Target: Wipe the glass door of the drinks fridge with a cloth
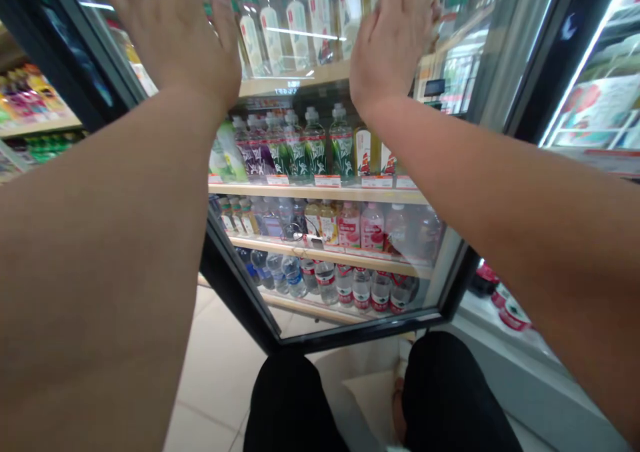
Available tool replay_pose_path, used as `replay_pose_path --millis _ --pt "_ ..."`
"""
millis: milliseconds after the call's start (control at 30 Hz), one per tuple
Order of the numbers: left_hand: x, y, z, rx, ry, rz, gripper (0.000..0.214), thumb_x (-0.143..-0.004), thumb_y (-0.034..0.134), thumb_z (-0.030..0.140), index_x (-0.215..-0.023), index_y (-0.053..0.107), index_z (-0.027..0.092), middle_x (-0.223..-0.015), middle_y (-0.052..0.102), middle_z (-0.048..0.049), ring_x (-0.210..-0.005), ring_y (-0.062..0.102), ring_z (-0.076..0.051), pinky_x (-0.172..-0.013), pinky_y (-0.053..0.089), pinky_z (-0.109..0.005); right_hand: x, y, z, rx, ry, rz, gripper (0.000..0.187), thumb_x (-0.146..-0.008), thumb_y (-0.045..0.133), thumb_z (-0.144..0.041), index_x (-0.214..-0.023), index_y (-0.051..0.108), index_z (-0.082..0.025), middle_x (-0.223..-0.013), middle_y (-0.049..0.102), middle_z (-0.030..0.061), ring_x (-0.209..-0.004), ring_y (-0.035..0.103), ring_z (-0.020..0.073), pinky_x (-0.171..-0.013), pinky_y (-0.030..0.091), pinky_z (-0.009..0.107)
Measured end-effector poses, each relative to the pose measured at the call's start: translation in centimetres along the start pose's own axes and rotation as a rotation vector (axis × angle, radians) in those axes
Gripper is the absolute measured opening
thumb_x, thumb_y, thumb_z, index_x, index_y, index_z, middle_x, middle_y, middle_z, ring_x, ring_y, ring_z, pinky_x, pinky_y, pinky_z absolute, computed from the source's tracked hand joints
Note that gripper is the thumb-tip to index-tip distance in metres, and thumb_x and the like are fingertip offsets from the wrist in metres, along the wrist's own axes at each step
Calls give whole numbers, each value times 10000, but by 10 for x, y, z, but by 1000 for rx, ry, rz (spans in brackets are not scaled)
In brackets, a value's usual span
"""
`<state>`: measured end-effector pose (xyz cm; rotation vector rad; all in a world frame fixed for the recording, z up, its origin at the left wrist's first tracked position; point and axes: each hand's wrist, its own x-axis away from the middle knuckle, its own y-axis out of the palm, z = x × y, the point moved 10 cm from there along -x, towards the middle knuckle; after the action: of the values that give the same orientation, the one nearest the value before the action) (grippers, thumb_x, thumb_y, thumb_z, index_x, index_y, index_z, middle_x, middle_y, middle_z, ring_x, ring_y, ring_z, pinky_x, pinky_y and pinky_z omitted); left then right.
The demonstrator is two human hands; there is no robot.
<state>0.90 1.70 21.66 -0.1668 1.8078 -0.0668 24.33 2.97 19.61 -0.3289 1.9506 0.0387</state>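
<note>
A glass cooler door [320,320] with a dark frame stands ajar in front of me. My left hand [183,35] is raised at the upper left, palm toward the glass, its thumb stretched out. At the upper right my right hand [390,49] is held the same way, fingers extended. Both hands look flat against the pane, and neither holds anything. The top edge cuts off several fingertips. Through the glass, between the hands, show white-labelled bottles [299,32]. Below them stand green-labelled bottles [315,145] with clear caps.
Lower shelves carry pink-labelled bottles [373,229] and water bottles [327,282]. My knees [295,399] are just under the door's bottom edge. Pale floor tiles [210,372] lie at the lower left. More drinks [37,102] are shelved at the far left, and red-labelled bottles [514,313] at right.
</note>
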Motion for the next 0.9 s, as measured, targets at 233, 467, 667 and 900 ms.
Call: replay_pose_path --millis 233,467,667,900 --pt "-9 20 -9 94 48 100 647 -1067 162 576 -1642 45 305 -1491 -296 373 -1120 -531 99 -1036 -310 -136 27 2 -10 111 -961 -207 593 -1039 323 -168 -1631 301 -137 -1707 250 94 -1596 198 320 -1304 138 624" --pt "-9 27 -15 164 89 112 647 -1053 208 496 -1642 63 274 -1394 -375 425 -1017 -570 50 -988 -325 -80 -36 -26 119 77 -77 176 730 -871 305 -62 -1598 360 -46 -1674 307 136 -1581 269 274 -1289 165 564" --pt "-9 28 -16 162 87 97 642 -1057 139 548 -1639 77 284 -1397 -353 440 -1006 -574 58 -995 -293 -66 8 -21 63 131 -660 68 614 -988 326 -173 -1593 400 -97 -1663 351 120 -1585 256 269 -1306 191 517" --pt "-7 23 -13 137 90 114 662 -1051 145 559 -1645 70 275 -1460 -293 413 -1068 -554 81 -1001 -277 -77 -1 -32 89 95 -360 179 637 -946 378 -158 -1582 424 -141 -1651 379 97 -1545 347 238 -1290 240 525"
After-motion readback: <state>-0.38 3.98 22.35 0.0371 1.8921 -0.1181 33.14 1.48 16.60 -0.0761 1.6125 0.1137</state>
